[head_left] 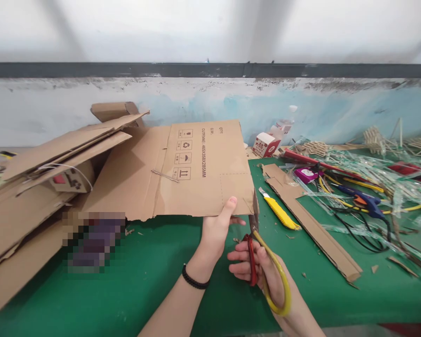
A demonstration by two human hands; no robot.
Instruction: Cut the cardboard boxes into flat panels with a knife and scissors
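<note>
A large brown sheet of cardboard (217,154) with printed box symbols and lettering spans the middle, raised above the green table. My left hand (215,229) grips its near edge, thumb on top and the other fingers mostly hidden underneath. In my right hand (263,269) are scissors (284,285) with one yellow and one red handle. Their blades sit at the cardboard's near right corner, partly covered by a bent strip there. Dashed lines mark a rectangle on the sheet close to this corner. A yellow utility knife (279,210) lies just to the right.
Stacked cardboard pieces (38,196) fill the left side. On the green table (154,271) at right are a cut cardboard strip (315,229), a purple tape measure (307,175), a blue glue gun (363,199) and tangled clear strips (379,164). A small printed box (266,144) stands near the wall.
</note>
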